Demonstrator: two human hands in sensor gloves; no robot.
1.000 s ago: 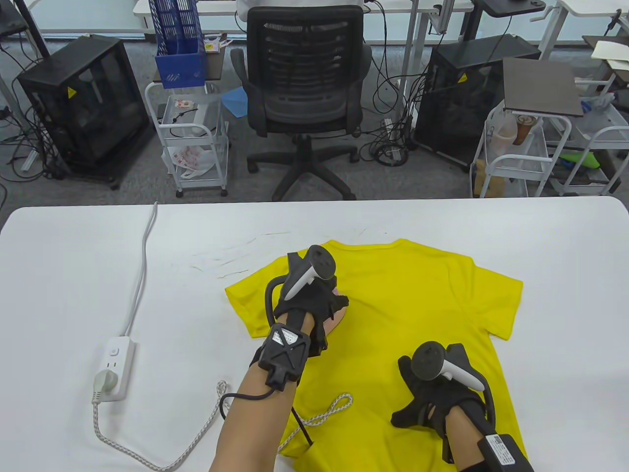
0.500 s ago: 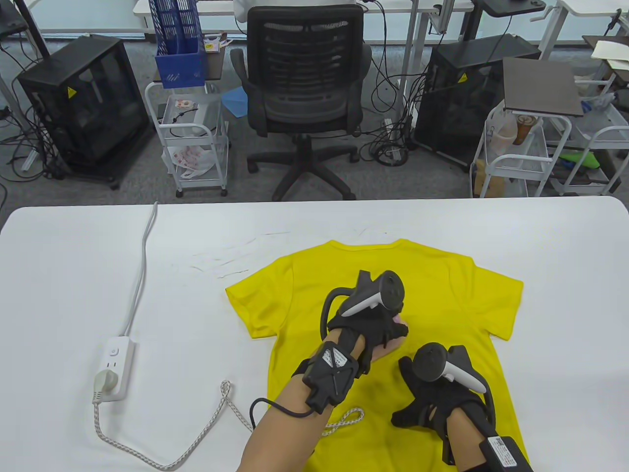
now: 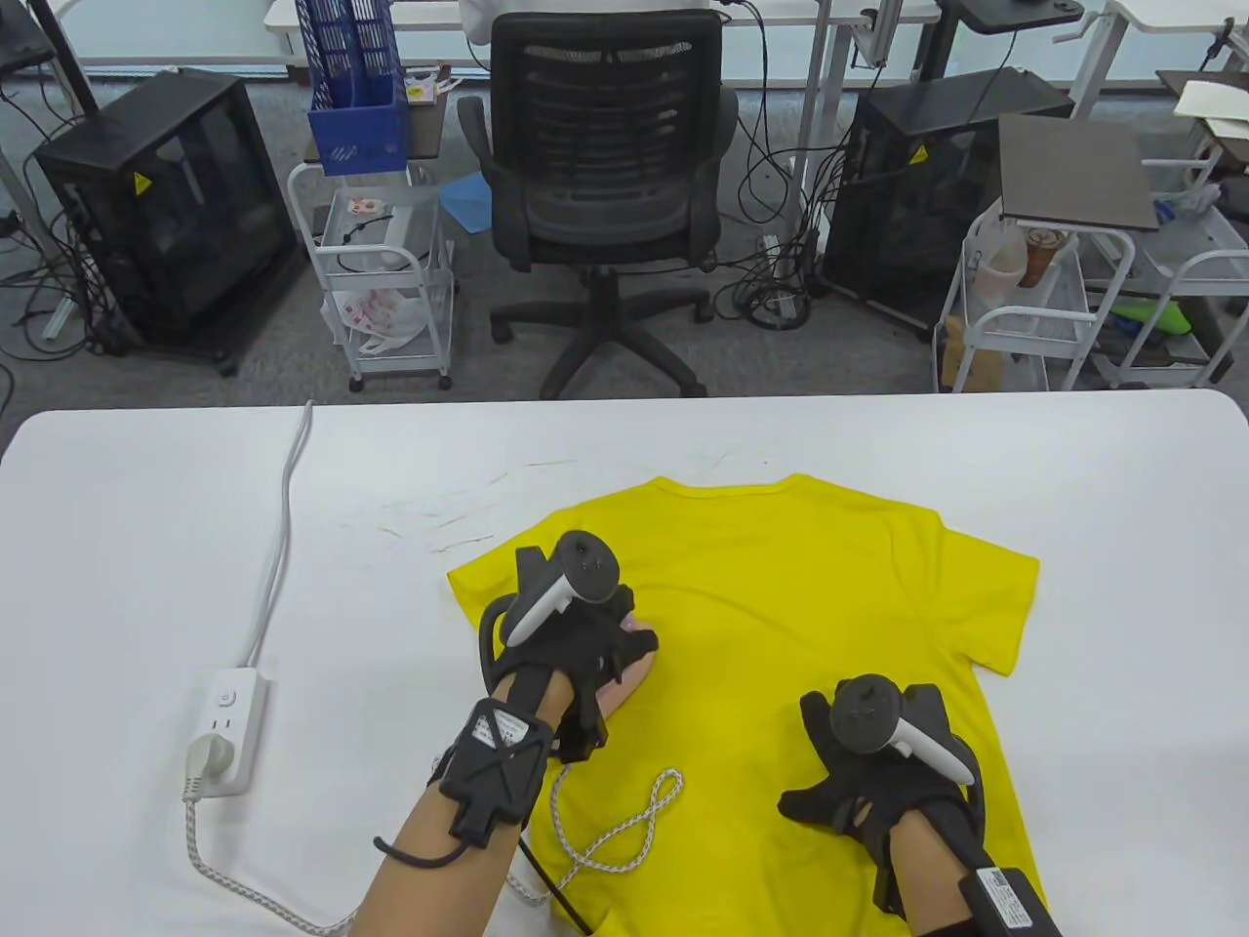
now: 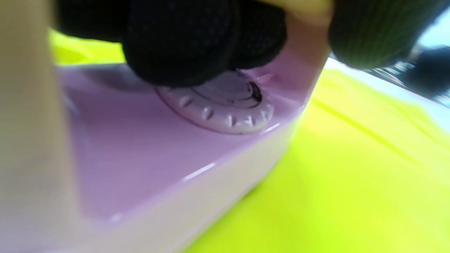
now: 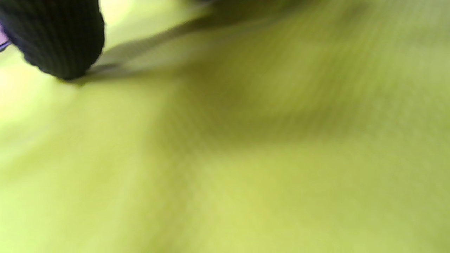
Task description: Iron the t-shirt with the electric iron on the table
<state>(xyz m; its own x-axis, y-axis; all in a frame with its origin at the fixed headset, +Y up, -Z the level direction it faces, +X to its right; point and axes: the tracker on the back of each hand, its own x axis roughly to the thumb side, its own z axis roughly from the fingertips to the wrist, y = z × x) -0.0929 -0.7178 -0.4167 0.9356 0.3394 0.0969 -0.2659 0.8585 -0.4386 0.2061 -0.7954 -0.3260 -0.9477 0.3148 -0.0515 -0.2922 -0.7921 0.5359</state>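
Yellow t-shirt (image 3: 781, 625) lies spread flat on the white tabletop (image 3: 146, 547), collar toward the far edge; left hand (image 3: 576, 654) grips the pink iron (image 4: 147, 154), fingers (image 4: 182, 38) wrapped on its handle above the dial; iron sits on the shirt near the left sleeve, mostly hidden under the glove in table view; right hand (image 3: 859, 781) rests flat on the lower right of the shirt, fingers spread apart, pinning the fabric; braided cord (image 3: 615, 830) loops across the hem and runs to the power strip (image 3: 226, 727) at the left, plugged in; step in hand looks like mid-pass ironing of the shirt body, left-side stroke; next move likely calls for sliding the iron across to the unpressed right half, keeping the holding hand out of its path and the cord off the hot sole.
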